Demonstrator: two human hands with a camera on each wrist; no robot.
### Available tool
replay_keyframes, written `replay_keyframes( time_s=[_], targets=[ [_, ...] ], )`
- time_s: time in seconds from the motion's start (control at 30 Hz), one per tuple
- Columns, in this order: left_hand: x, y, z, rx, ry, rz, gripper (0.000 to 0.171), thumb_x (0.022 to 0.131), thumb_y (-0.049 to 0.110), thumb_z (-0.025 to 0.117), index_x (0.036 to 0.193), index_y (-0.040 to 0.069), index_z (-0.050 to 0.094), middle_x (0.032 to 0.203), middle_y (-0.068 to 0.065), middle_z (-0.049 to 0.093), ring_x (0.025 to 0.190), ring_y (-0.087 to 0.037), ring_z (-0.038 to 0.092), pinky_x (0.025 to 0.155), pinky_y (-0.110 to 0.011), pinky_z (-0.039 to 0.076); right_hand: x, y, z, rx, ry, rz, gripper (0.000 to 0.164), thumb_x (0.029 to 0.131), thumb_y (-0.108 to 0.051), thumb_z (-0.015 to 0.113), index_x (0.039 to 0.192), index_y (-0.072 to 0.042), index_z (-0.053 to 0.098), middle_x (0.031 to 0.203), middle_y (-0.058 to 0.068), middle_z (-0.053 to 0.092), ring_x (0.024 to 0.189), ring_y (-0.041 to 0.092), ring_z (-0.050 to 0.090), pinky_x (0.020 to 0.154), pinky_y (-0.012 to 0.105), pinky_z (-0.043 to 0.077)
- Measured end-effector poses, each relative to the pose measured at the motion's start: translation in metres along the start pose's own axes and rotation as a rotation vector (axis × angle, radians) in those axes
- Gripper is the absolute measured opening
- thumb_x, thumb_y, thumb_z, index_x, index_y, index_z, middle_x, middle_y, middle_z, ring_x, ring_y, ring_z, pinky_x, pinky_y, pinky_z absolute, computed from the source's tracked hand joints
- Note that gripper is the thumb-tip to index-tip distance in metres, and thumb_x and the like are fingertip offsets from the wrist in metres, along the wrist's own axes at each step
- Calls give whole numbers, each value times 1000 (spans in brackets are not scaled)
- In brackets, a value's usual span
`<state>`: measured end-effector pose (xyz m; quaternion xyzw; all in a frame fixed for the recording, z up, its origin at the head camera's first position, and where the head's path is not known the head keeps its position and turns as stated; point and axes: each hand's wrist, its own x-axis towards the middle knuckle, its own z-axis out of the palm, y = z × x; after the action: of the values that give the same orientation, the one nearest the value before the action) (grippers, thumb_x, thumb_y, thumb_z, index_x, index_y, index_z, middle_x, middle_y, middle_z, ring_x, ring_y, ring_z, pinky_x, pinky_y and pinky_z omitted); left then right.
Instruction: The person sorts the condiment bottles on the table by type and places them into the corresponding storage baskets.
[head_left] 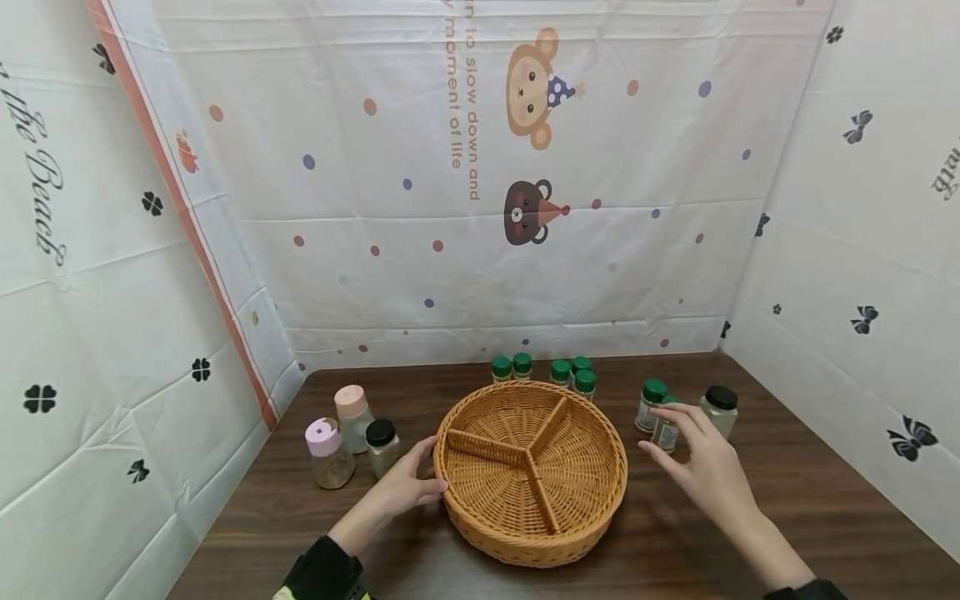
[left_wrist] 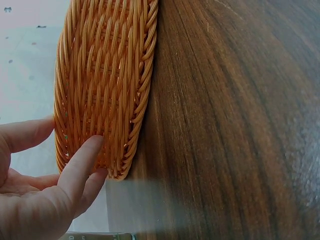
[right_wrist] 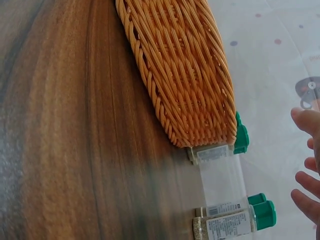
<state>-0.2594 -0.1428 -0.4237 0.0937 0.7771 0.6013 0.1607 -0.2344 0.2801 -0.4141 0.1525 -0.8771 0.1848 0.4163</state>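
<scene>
A round wicker basket (head_left: 495,546) with three compartments stands at the middle front of the table. My left hand (head_left: 407,483) holds its left rim, fingertips at the edge and against the woven side (left_wrist: 110,75). On the right, my right hand (head_left: 701,458) hovers with thumb and fingers spread, holding nothing. In the head view its fingertips overlap a green-lidded spice jar (head_left: 665,433); the right wrist view shows the hand (right_wrist: 309,170) above the green lid (right_wrist: 265,215). Another green-lidded jar (head_left: 651,406) stands just behind, and a black-lidded jar (head_left: 720,408) beside the hand.
Left of the basket stand a pink-lidded jar (head_left: 354,417), a lilac-lidded jar (head_left: 330,454) and a black-lidded jar (head_left: 383,447). Several green-lidded jars (head_left: 585,383) line up behind the basket. Printed white cloth walls (head_left: 375,292) border the wooden table (head_left: 787,467).
</scene>
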Motion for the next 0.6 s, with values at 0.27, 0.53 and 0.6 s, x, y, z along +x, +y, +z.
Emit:
replay_keyframes(
  time_s=[0.27, 0.53, 0.6],
  targets=[
    [1, -2, 0, -2, 3, -1, 78, 92, -6, 63, 156, 0, 19, 160, -35, 11, 141, -54, 33, 92, -44, 59, -6, 0, 3, -4, -17, 21, 56, 69, -16, 90, 119, -8, 67, 118, 6, 63, 102, 25, 64, 71, 37, 53],
    [1, -2, 0, -9, -10, 7, 77, 92, -7, 62, 156, -1, 19, 160, -36, 10, 141, -54, 33, 92, -44, 59, -11, 3, 6, -7, -8, 12, 56, 67, -15, 91, 118, -7, 68, 117, 5, 63, 102, 24, 63, 73, 27, 50],
    [0, -1, 0, -9, -8, 8, 77, 92, -7, 62, 156, -1, 19, 160, -36, 11, 141, -54, 33, 93, -44, 59, -12, 4, 7, -12, -14, 17, 57, 67, -15, 91, 118, -7, 67, 117, 6, 63, 102, 24, 63, 74, 29, 51]
  ],
)
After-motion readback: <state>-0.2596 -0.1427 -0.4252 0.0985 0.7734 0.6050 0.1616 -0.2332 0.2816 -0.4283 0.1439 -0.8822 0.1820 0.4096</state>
